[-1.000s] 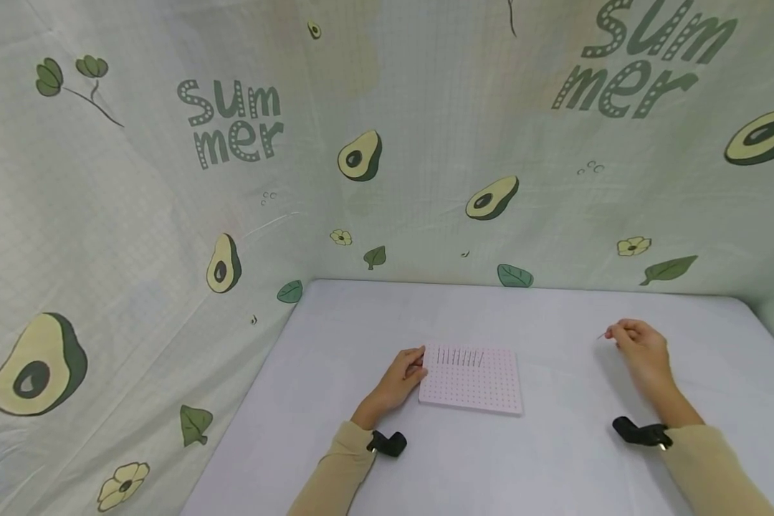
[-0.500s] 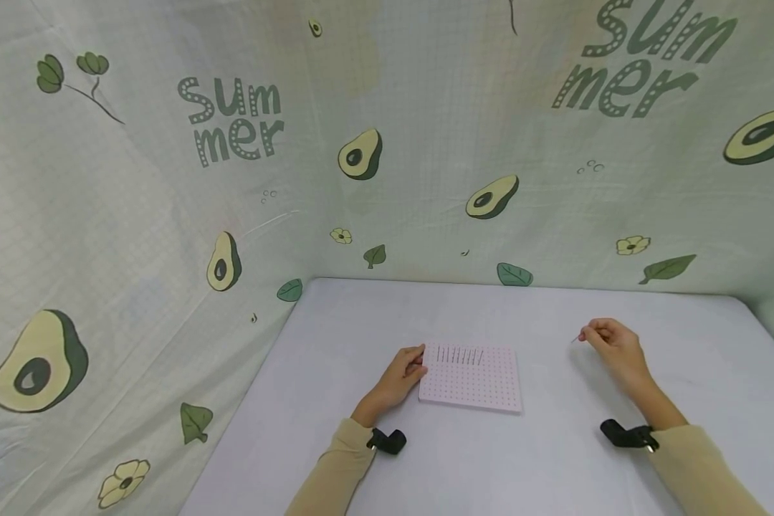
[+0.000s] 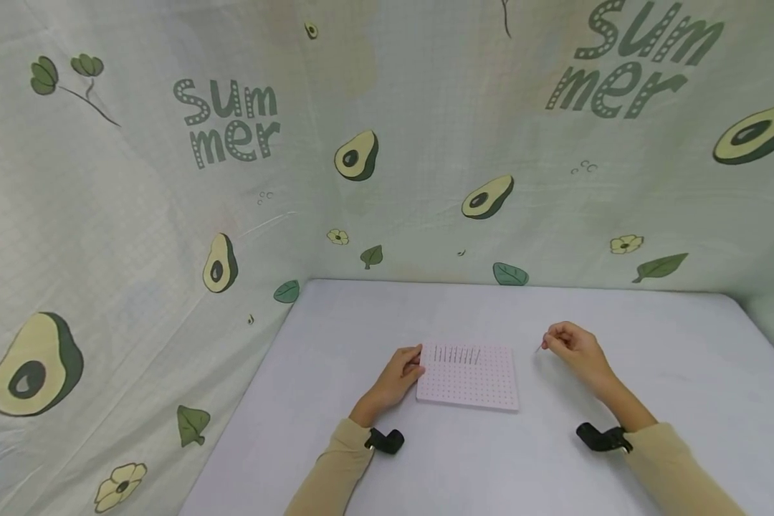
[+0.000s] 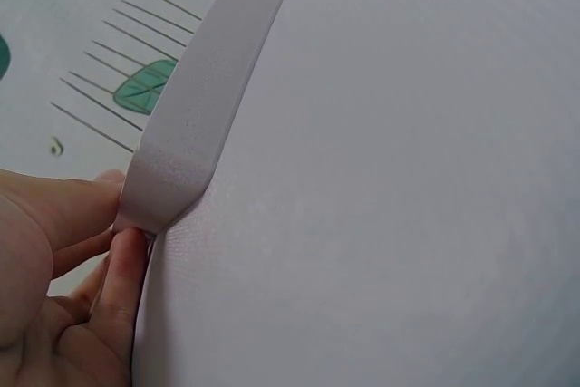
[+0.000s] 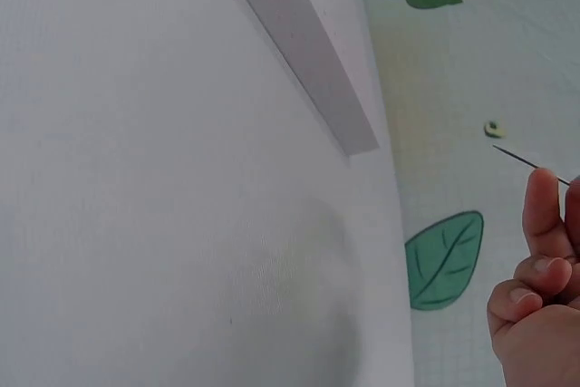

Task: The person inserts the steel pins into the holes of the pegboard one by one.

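Observation:
A pale pink perforated board (image 3: 467,393) lies on the table, with a row of several thin upright needles (image 3: 456,355) standing in its holes along the far left part. My left hand (image 3: 395,374) grips the board's left edge; in the left wrist view the thumb and fingers (image 4: 122,292) meet at the corner of its thick side. To the right of the board, my right hand (image 3: 579,352) is raised over the table, pinching one thin dark needle (image 5: 515,157) between thumb and fingertip. Its free end points down toward the board side.
The white table (image 3: 490,466) has a far edge that meets a hanging cloth (image 3: 419,215) printed with avocados and leaves. This cloth also runs along the left side. Each wrist wears a small black camera (image 3: 387,441).
My right hand has moved left across the table with the needle, closer to the board. The left hand stays at the board's edge, and the row of needles looks the same.

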